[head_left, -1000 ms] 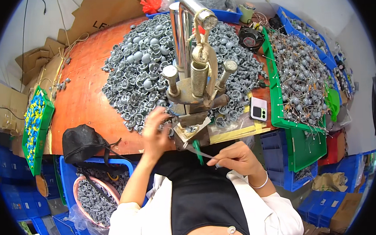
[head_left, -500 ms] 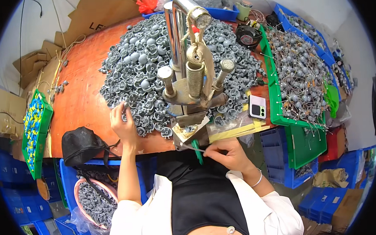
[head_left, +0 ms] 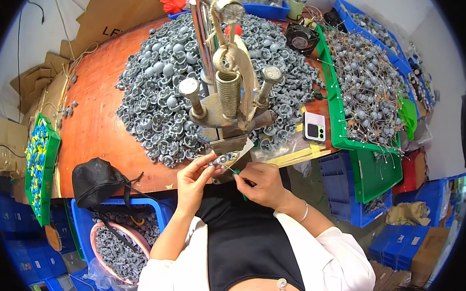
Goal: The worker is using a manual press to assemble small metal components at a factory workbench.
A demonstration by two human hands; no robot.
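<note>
My left hand (head_left: 192,182) pinches a small grey plastic piece (head_left: 222,160) at the front of the metal hand press (head_left: 229,106). My right hand (head_left: 264,184) is closed around a slim green-handled tool (head_left: 237,172). Its thin metal tip points at the grey piece, close to the left fingertips; whether it touches cannot be made out. Behind the hands, the press has a coil spring, two upright bolts and a chrome bar bound with cord. A large heap of grey plastic shells (head_left: 158,104) surrounds the press on the red tabletop (head_left: 94,118).
On the right stand a green tray (head_left: 339,135) of grey balls on wires, a phone (head_left: 314,127) and a small black fan (head_left: 301,37). A black mesh pouch (head_left: 97,181) lies at the left front edge. Farther left is a green tray (head_left: 50,153) of blue and yellow parts.
My left hand has come from the heap's front edge to the press front, with a grey piece in its fingers. My right hand has moved left and closed around the green-handled tool.
</note>
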